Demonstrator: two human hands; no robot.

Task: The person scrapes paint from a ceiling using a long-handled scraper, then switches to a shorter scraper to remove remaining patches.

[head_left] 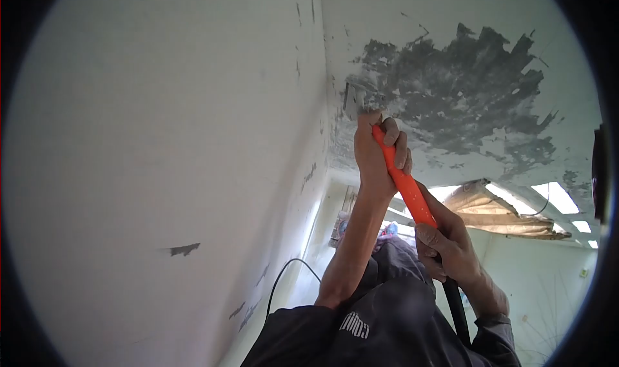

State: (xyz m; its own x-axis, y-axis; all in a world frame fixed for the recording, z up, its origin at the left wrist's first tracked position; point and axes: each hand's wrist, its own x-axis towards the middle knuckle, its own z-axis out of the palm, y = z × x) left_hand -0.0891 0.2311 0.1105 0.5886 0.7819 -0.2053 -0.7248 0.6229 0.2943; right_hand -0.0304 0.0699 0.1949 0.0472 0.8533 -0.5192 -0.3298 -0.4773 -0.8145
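Note:
Both hands grip a scraper with a long orange handle [412, 196], which runs at a slant across the view. My left hand [380, 141] is closed around the upper end, close to the scraped surface. Just beyond it, a flat pale blade [351, 101] rests at the dark grey patch [461, 77], where the white coating is gone. My right hand [445, 248] is closed lower down on the handle. Below that hand, a black length [457, 312] continues along the same line. Pale dust marks the fingers.
A broad white wall [161, 141] with small dark chips fills the left side and meets the scraped surface at a corner. A thin black cable [280, 273] curves near my left arm. Brown sheeting [500, 212] hangs beside bright openings at right.

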